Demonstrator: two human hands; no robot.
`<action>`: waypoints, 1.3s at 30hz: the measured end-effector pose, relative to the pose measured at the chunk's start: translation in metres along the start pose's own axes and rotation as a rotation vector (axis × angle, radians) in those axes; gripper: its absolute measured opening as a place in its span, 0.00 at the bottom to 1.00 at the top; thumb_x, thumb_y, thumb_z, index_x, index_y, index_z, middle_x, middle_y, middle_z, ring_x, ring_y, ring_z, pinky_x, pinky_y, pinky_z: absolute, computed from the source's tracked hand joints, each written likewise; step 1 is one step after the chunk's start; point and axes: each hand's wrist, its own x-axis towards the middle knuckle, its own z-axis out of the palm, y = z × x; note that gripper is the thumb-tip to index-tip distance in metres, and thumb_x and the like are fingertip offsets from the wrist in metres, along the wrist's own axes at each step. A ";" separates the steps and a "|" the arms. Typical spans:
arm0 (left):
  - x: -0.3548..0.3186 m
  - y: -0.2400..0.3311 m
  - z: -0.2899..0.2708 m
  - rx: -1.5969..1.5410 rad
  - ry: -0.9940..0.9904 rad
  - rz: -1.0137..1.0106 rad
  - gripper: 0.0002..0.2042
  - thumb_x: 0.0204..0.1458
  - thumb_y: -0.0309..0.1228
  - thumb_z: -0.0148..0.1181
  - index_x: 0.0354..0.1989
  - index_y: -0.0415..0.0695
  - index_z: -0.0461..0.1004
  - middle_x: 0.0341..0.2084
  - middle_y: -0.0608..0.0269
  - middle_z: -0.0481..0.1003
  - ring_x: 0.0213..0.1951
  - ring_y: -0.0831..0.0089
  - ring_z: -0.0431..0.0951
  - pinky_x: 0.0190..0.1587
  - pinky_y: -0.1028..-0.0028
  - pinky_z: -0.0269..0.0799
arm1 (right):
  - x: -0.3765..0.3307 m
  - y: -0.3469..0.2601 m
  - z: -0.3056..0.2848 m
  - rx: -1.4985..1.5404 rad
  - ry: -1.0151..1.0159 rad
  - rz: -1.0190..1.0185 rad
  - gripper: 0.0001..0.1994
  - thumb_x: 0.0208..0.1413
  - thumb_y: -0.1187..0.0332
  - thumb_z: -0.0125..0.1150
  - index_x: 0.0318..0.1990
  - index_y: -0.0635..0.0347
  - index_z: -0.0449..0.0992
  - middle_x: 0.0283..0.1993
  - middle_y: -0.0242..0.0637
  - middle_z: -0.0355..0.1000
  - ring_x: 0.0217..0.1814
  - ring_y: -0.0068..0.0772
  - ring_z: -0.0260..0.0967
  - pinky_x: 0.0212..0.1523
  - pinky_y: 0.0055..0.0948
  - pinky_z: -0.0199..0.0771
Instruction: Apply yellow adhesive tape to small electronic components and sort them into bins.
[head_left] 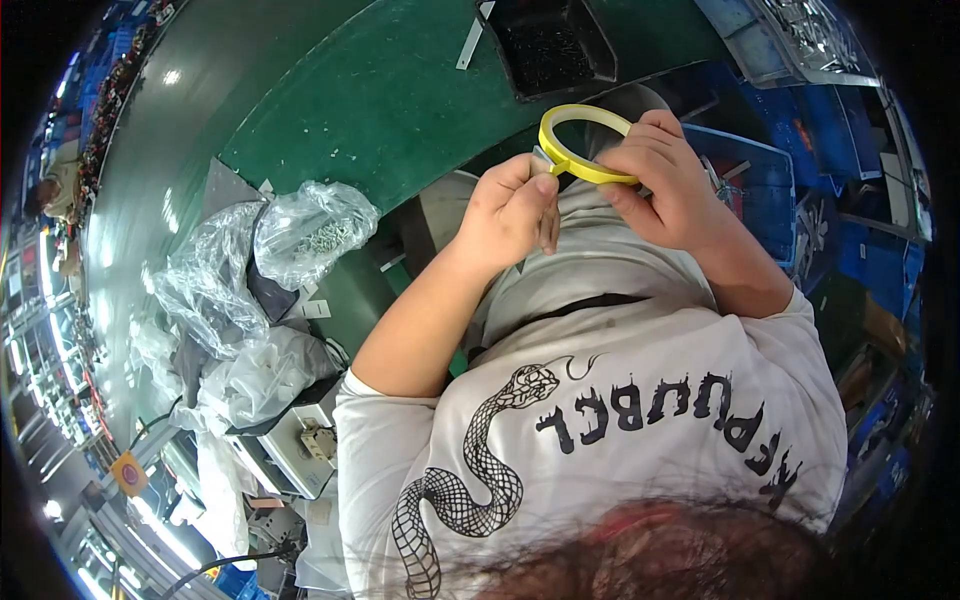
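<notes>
Head view: right hand (668,180) grips yellow tape roll (585,145), fingers curled round its rim; left hand (512,212) pinches tape's loose end shut, just left.

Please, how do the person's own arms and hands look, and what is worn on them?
Both hands, left hand and right hand, are bare: no gloves, rings or watch visible. Forearms are bare too. Short white sleeves of a printed T-shirt end near the elbows.
</notes>
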 end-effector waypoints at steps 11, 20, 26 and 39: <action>0.001 0.001 0.001 -0.071 -0.150 -0.082 0.16 0.62 0.39 0.43 0.24 0.42 0.59 0.11 0.60 0.63 0.13 0.70 0.67 0.20 0.69 0.71 | 0.003 -0.011 0.004 -0.082 -0.007 0.090 0.11 0.49 0.70 0.66 0.40 0.59 0.74 0.31 0.34 0.73 0.33 0.35 0.70 0.45 0.36 0.61; 0.004 0.001 0.000 0.105 -0.201 -0.017 0.14 0.61 0.39 0.43 0.33 0.39 0.66 0.19 0.62 0.65 0.22 0.71 0.71 0.25 0.73 0.73 | 0.000 -0.011 0.010 -0.091 0.044 0.129 0.10 0.49 0.69 0.66 0.39 0.57 0.74 0.29 0.31 0.72 0.32 0.33 0.69 0.45 0.35 0.59; 0.002 0.000 0.002 0.310 -0.025 -0.036 0.19 0.61 0.43 0.42 0.39 0.36 0.67 0.23 0.62 0.66 0.24 0.74 0.71 0.25 0.75 0.70 | -0.001 -0.010 0.014 -0.117 0.043 0.157 0.10 0.49 0.68 0.66 0.39 0.56 0.75 0.29 0.31 0.71 0.33 0.32 0.68 0.45 0.35 0.59; 0.009 -0.008 0.002 0.570 0.108 0.209 0.17 0.68 0.36 0.40 0.45 0.32 0.70 0.21 0.63 0.72 0.21 0.80 0.72 0.24 0.79 0.69 | 0.000 -0.011 0.014 -0.192 0.073 0.234 0.09 0.51 0.66 0.65 0.39 0.56 0.75 0.29 0.31 0.73 0.32 0.32 0.70 0.43 0.34 0.58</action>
